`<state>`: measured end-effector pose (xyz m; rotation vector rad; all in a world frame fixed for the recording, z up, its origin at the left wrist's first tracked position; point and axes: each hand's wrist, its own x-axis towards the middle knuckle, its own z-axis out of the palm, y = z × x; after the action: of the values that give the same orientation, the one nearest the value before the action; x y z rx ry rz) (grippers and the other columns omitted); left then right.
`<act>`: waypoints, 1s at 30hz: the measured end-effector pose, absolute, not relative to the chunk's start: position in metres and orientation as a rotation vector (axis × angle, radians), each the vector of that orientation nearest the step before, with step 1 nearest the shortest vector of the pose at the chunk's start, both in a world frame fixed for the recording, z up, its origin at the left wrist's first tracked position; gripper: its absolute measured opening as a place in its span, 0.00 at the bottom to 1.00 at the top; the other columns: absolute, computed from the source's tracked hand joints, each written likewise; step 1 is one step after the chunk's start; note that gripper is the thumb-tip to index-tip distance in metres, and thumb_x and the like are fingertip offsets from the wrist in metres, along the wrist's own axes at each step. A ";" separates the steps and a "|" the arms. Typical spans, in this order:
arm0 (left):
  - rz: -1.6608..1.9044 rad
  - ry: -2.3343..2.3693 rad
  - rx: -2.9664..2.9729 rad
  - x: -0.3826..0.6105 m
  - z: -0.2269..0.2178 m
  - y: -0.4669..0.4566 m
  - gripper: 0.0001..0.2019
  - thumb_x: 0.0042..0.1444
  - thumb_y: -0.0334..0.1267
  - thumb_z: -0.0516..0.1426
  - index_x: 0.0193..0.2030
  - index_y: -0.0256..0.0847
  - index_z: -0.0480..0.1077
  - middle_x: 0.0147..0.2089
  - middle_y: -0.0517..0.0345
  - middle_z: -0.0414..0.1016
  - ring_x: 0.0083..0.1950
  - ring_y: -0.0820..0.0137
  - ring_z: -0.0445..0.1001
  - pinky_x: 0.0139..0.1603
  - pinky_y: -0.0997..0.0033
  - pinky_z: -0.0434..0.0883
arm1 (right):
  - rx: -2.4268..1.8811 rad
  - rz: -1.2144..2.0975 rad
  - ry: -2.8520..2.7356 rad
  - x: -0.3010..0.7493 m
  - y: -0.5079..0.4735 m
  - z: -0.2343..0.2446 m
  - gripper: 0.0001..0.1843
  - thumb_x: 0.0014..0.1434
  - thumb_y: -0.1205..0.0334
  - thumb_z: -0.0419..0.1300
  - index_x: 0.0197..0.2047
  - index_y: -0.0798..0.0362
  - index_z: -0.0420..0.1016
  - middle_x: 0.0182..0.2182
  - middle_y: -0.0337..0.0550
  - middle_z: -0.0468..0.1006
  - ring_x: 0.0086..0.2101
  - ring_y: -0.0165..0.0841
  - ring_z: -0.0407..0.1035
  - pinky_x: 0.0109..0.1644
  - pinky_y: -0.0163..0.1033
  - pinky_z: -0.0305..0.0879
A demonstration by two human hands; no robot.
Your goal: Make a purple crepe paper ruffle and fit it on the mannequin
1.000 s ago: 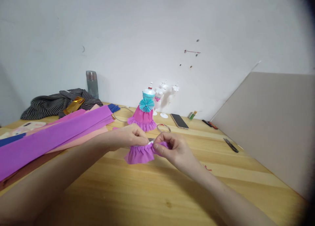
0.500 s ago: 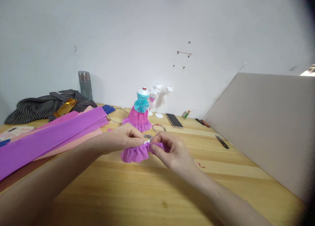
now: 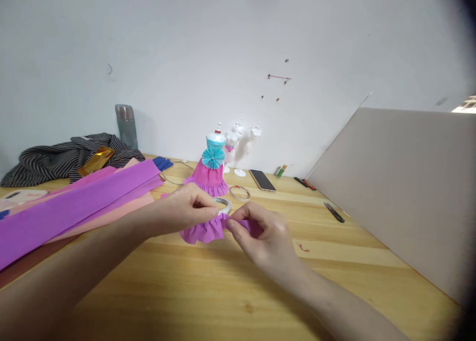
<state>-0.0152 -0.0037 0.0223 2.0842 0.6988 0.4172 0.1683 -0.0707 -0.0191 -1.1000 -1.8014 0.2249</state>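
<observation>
The purple ruffle (image 3: pixel 203 231) lies near the middle of the table (image 3: pixel 208 291). It looks like thin, crinkly paper: very light, soft and easy to tear, so the gathered top edge is the best place to hold it, gently. The left hand (image 3: pixel 184 213) pinches that top edge, fingers closed tight on it. The right hand (image 3: pixel 266 238) pinches the paper just beside, fingers closed too.

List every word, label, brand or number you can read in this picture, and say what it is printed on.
No text can be read anywhere.
On the pale card at the left edge: printed marks, too blurred to read.
On the small green packet by the wall: label too small to read.
On the purple ruffle, flask and phone: no writing shows.
</observation>
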 end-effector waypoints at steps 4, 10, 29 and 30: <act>0.422 0.684 2.092 -0.015 0.021 -0.002 0.16 0.55 0.39 0.52 0.19 0.40 0.53 0.20 0.67 0.45 0.23 0.78 0.47 0.23 0.72 0.46 | -1.176 0.399 -1.745 0.169 -0.069 -0.017 0.09 0.54 0.65 0.60 0.23 0.54 0.69 0.18 0.36 0.69 0.19 0.25 0.57 0.22 0.32 0.53; 0.460 0.683 2.150 -0.014 0.019 -0.004 0.16 0.55 0.38 0.51 0.19 0.40 0.53 0.20 0.66 0.46 0.23 0.78 0.48 0.23 0.73 0.47 | -1.234 0.590 -1.669 0.169 -0.064 -0.015 0.09 0.52 0.60 0.59 0.23 0.53 0.68 0.18 0.37 0.69 0.19 0.26 0.58 0.21 0.33 0.53; 0.585 0.596 2.237 -0.009 0.009 -0.004 0.15 0.55 0.34 0.51 0.18 0.39 0.53 0.19 0.66 0.51 0.22 0.78 0.53 0.22 0.74 0.50 | -1.173 0.783 -1.533 0.170 -0.056 -0.019 0.16 0.48 0.59 0.63 0.22 0.48 0.56 0.16 0.31 0.64 0.18 0.26 0.59 0.21 0.33 0.53; 0.578 0.595 2.240 -0.009 0.009 -0.003 0.15 0.55 0.34 0.51 0.18 0.39 0.53 0.19 0.66 0.51 0.22 0.78 0.53 0.22 0.74 0.50 | -1.168 0.801 -1.539 0.170 -0.055 -0.018 0.15 0.48 0.59 0.63 0.22 0.49 0.57 0.16 0.32 0.64 0.18 0.26 0.59 0.21 0.33 0.53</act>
<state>-0.0094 -0.0029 0.0090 2.2397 0.5952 0.5784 0.1701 -0.0548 -0.0179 -1.1677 -1.5392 0.8005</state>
